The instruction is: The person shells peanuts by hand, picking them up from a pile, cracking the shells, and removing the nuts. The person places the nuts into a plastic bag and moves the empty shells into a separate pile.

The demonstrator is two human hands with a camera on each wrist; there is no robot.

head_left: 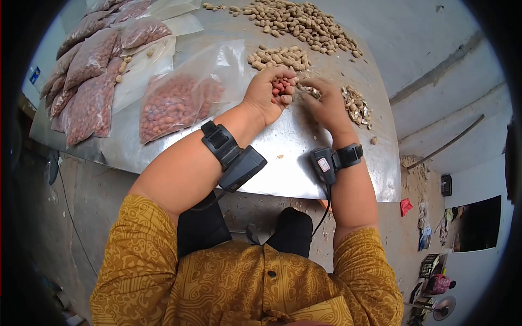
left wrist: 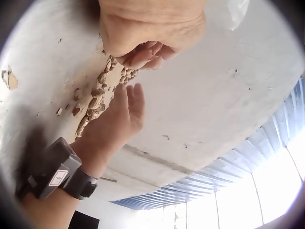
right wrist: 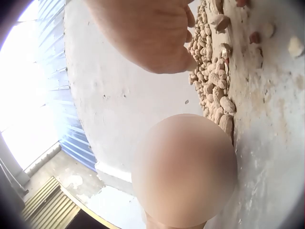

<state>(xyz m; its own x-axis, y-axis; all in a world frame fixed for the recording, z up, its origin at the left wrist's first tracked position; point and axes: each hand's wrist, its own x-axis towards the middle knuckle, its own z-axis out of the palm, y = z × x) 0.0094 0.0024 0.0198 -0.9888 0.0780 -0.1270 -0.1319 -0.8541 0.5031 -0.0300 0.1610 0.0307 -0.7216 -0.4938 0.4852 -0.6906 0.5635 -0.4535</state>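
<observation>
Several red shelled peanuts (head_left: 281, 87) lie in the palm of my left hand (head_left: 268, 98), with its fingers curled round them. In the left wrist view those curled fingers (left wrist: 143, 56) hide the peanuts. My right hand (head_left: 329, 107) is over the table just right of the left hand, its fingers pointing toward it. Seen from the left wrist, the right hand (left wrist: 116, 117) has its fingers fairly straight, above scattered shell bits. Close by its right side is a heap of broken peanut shells (head_left: 357, 106). A small pile of unshelled peanuts (head_left: 280, 57) sits just beyond the left hand.
A larger heap of unshelled peanuts (head_left: 304, 24) covers the table's far side. A clear plastic bag (head_left: 179, 103) of red peanuts lies left of my left arm. More filled bags (head_left: 89, 87) are stacked at the far left. The metal table's near edge (head_left: 261, 191) runs above my knees.
</observation>
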